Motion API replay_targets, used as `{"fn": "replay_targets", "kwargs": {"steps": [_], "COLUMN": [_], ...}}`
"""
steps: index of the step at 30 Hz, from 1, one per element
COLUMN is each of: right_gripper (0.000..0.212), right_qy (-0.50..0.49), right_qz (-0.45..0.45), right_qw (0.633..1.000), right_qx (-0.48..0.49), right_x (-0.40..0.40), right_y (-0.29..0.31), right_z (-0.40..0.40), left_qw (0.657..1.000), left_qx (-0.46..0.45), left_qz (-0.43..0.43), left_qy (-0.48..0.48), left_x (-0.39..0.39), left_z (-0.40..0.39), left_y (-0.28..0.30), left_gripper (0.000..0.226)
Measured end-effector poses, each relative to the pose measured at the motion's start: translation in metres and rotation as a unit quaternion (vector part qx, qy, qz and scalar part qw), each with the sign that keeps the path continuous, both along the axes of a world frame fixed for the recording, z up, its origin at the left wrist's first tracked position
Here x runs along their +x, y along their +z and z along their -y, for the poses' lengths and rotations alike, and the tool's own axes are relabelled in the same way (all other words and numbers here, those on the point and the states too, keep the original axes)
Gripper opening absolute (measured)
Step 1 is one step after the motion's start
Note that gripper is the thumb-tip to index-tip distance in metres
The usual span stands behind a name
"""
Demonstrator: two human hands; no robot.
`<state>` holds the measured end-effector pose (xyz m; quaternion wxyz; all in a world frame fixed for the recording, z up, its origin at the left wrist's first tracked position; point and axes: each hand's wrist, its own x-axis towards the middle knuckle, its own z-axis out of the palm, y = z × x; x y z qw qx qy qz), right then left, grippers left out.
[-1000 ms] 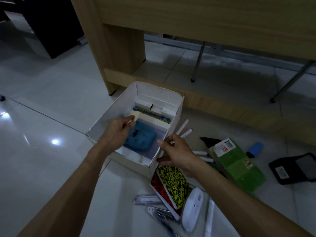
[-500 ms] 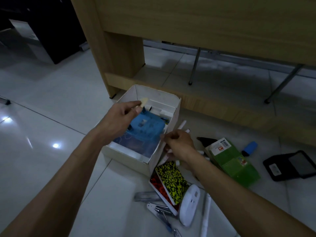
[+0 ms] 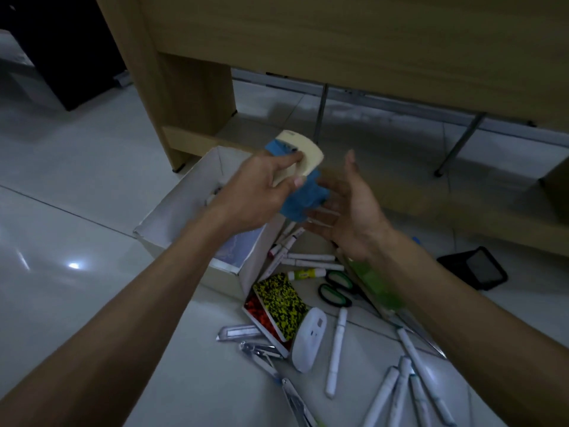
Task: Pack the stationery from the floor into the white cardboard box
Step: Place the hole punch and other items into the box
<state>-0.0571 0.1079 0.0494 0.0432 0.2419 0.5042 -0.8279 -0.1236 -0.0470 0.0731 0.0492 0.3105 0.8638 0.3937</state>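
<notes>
The glossy tiled floor (image 3: 77, 195) carries the white cardboard box (image 3: 172, 217), markers (image 3: 335, 349), scissors (image 3: 335, 288), notebooks (image 3: 280, 306).

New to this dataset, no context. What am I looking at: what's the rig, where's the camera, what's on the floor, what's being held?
No machine here: a person works with bare hands, and the one camera sits on their head, looking forward and down, so both forearms enter from the bottom edge. The left hand grips a cream card-like piece together with a blue pouch, raised above the white cardboard box. The right hand is open beside the pouch, holding nothing. On the tiled floor by the box lie white markers, a yellow-and-black notebook, green-handled scissors, a glue stick, a white oval device and metal clippers. A wooden desk stands behind.
</notes>
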Motion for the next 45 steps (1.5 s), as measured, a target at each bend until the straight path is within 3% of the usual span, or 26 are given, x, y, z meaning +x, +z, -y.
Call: {"fn": "replay_targets", "kwargs": {"steps": [3,7,15,18,20,22,26,29,32,34,37,40,45], "right_gripper": [0.069,0.037,0.017,0.028,0.031,0.036,0.088,0.086,0.108,0.094,0.048,0.031,0.021], "right_qy": [0.007,-0.058,-0.046,-0.077,-0.101,-0.082,-0.057,-0.112,-0.185,-0.230,-0.258,-0.272,-0.269], "right_qz": [-0.002,0.023,0.102,0.131,0.198,0.271,0.323,0.322,0.306,0.285,0.284,0.210,0.139], "right_qw": [1.000,0.998,0.992,0.972,0.922,0.888,0.902,0.912,0.919,0.926,0.922,0.939,0.937], "right_qx": [-0.024,0.016,0.058,0.178,0.316,0.363,0.280,0.230,0.168,0.093,0.049,0.034,0.176], "right_x": [0.015,0.026,0.050,0.051,0.053,0.060,0.084,0.088,0.083,0.084,0.085,0.074,0.048], "right_y": [0.001,-0.005,-0.030,-0.044,-0.064,-0.094,-0.157,-0.187,-0.221,-0.214,-0.172,-0.153,-0.111], "right_z": [-0.008,-0.015,-0.037,-0.053,-0.076,-0.101,-0.126,-0.132,-0.145,-0.137,-0.112,-0.110,-0.111], "left_qw": [0.999,0.994,0.992,0.990,0.988,0.985,0.985,0.982,0.981,0.981,0.976,0.972,0.968], "left_qx": [-0.025,-0.062,-0.056,-0.053,-0.061,-0.066,-0.062,-0.055,-0.055,-0.062,-0.066,-0.098,-0.124], "left_qz": [-0.003,-0.023,0.072,0.108,0.125,0.143,0.153,0.170,0.176,0.177,0.196,0.203,0.206], "left_qy": [-0.023,-0.088,-0.092,-0.070,-0.065,-0.064,-0.056,-0.052,-0.052,-0.055,-0.062,-0.072,-0.076], "left_x": [0.015,0.036,0.056,0.056,0.057,0.058,0.058,0.059,0.059,0.059,0.058,0.056,0.055], "left_z": [-0.023,-0.044,-0.059,-0.058,-0.056,-0.054,-0.052,-0.055,-0.059,-0.060,-0.060,-0.062,-0.063], "left_y": [-0.013,-0.029,-0.063,-0.072,-0.078,-0.083,-0.094,-0.101,-0.108,-0.111,-0.119,-0.125,-0.124], "left_gripper": [0.047,0.048,0.035,0.033,0.033,0.031,0.030,0.029,0.027,0.025,0.026,0.031,0.048]}}
